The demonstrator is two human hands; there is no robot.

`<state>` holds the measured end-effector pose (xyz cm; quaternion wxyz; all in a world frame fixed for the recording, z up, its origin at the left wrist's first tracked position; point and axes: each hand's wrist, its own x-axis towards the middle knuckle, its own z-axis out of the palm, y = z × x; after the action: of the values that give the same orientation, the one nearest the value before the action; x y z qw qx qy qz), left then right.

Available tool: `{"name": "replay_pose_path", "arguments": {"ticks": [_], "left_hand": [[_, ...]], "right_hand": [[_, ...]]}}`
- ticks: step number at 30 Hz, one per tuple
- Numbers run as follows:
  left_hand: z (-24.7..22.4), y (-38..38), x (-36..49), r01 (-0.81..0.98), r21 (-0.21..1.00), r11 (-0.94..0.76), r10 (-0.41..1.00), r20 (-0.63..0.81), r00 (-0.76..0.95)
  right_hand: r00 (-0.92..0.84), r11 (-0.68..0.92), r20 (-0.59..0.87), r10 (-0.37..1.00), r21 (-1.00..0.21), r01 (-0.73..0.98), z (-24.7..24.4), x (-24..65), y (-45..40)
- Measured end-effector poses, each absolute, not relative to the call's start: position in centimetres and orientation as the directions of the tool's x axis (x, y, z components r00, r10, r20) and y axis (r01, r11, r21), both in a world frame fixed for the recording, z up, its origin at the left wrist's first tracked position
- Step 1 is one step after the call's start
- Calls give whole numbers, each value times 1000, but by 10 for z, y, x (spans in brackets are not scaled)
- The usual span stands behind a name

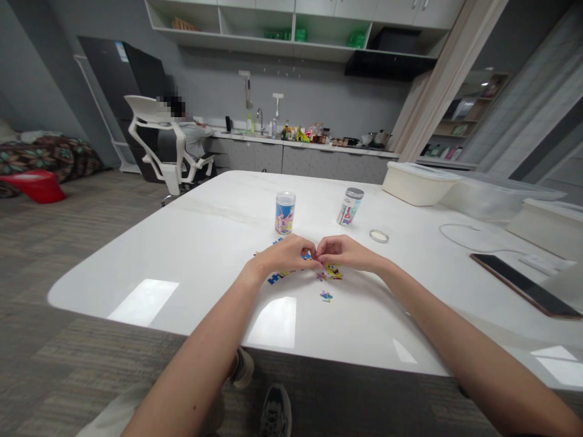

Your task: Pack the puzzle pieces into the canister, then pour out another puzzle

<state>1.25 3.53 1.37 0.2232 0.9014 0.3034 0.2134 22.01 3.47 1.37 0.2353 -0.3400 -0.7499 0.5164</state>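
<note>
My left hand (289, 254) and my right hand (346, 252) meet fingertip to fingertip, low over the white table (204, 267). Each is closed in a pinch on what looks like a small jigsaw puzzle piece, mostly covered by the fingers. Blue puzzle pieces (273, 279) lie partly under my left hand. A yellow cartoon-face piece (334, 271) rests below my right hand, a pink piece (321, 276) beside it. Nearer to me lies a loose multicoloured piece (326, 296). Beyond my hands stands a clear cylindrical container (285, 213) with cartoon print.
A printed canister (350, 207) with a grey lid stands back right, near a round ring-like lid (379, 236). Farther right are lidded plastic boxes (416, 185), a white cable (483, 244) and a dark tablet (523, 284). A person sits in a white chair (170, 164) at the back left.
</note>
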Motion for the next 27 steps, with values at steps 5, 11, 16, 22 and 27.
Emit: {"name": "replay_pose_path", "arguments": {"ticks": [5,11,16,22,27], "left_hand": [[20,36,7,533,453,-715,681,278,677],[27,39,-17,758,133,-639,768,175,616],[18,47,-28,802,78,-592,801,167,575],[16,51,-29,817,60,-573,815,145,560],[18,47,-22,786,140,-602,797,174,579]], "right_hand": [[-617,325,84,782,-901,289,14,223,38],[-643,629,183,744,-518,580,10,224,38],[-678,641,115,726,-471,606,10,223,34],[-683,625,114,721,-531,571,8,220,35],[-698,641,150,700,-564,521,7,215,37]]}}
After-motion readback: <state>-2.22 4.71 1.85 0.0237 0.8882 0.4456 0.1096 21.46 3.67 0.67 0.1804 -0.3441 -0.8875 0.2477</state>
